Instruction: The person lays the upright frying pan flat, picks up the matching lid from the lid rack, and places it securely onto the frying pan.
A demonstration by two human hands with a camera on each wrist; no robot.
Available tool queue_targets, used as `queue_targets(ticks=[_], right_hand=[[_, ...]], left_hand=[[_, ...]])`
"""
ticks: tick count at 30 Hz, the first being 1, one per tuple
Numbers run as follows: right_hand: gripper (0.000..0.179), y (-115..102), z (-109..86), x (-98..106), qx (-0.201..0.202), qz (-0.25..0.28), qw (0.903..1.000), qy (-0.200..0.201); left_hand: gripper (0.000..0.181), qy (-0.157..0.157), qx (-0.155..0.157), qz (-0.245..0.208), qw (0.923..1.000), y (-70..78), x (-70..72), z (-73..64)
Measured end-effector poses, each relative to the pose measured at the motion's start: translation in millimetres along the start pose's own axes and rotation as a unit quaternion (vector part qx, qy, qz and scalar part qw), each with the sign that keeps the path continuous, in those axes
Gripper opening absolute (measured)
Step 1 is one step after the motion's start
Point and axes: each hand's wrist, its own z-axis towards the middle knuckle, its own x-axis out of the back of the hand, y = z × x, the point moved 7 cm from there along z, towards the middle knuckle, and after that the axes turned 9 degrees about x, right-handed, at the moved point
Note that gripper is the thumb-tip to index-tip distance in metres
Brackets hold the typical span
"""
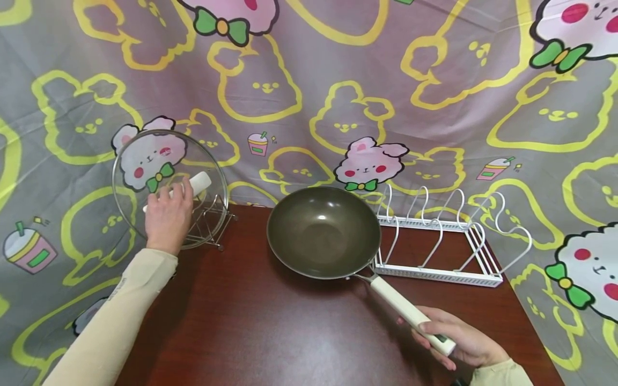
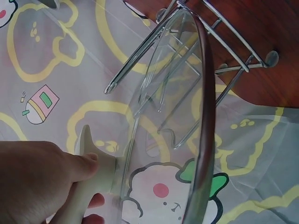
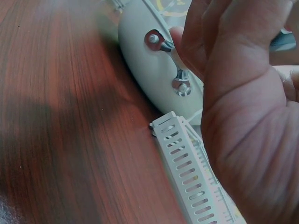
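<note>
My left hand (image 1: 169,217) grips the cream handle (image 2: 100,170) of a glass pot lid (image 1: 212,155), which stands tilted at the left. Behind the lid's lower part is a wire lid stand (image 1: 219,228); whether the lid rests on it I cannot tell. A dark frying pan (image 1: 323,230) sits mid-table, its inside facing up. Its long cream handle (image 1: 398,303) slants to the lower right, and my right hand (image 1: 458,335) holds the handle's end with the thumb on top. The right wrist view shows the pan's pale outer wall (image 3: 140,60) and my palm.
Right of the pan stands a white rack (image 1: 434,276) with several curved wire dividers, close against the pan's edge. The brown table (image 1: 289,332) meets a patterned cloth (image 1: 309,123) at its back and sides.
</note>
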Motion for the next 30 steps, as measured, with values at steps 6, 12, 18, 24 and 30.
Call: queue_targets(ticks=[6, 12, 18, 24, 30], right_hand=[[0.042, -1.2, 2.7, -2.5, -0.004, 0.005, 0.9999, -0.011], [0.042, -0.3, 3.1, -0.7, -0.009, -0.006, 0.9999, -0.008], [0.042, 0.2, 2.7, 0.1, -0.008, -0.010, 0.9999, -0.009], [0.042, -0.9, 2.7, -0.8, 0.000, -0.004, 0.9999, -0.014], [0.041, -1.3, 0.9, -1.0, 0.002, -0.004, 0.9999, -0.016]], left_hand=[[0.041, 0.017, 0.003, -0.007, 0.9998, -3.4, -0.9, -1.2], [0.037, 0.033, 0.003, -0.011, 0.9994, -4.9, -0.1, -0.9], [0.037, 0.039, 0.003, -0.012, 0.9992, -4.7, 0.5, -1.1], [0.038, 0.045, -0.005, -0.014, 0.9989, -4.1, 2.3, 0.3], [0.039, 0.044, -0.009, -0.018, 0.9988, -3.5, 1.3, 0.7]])
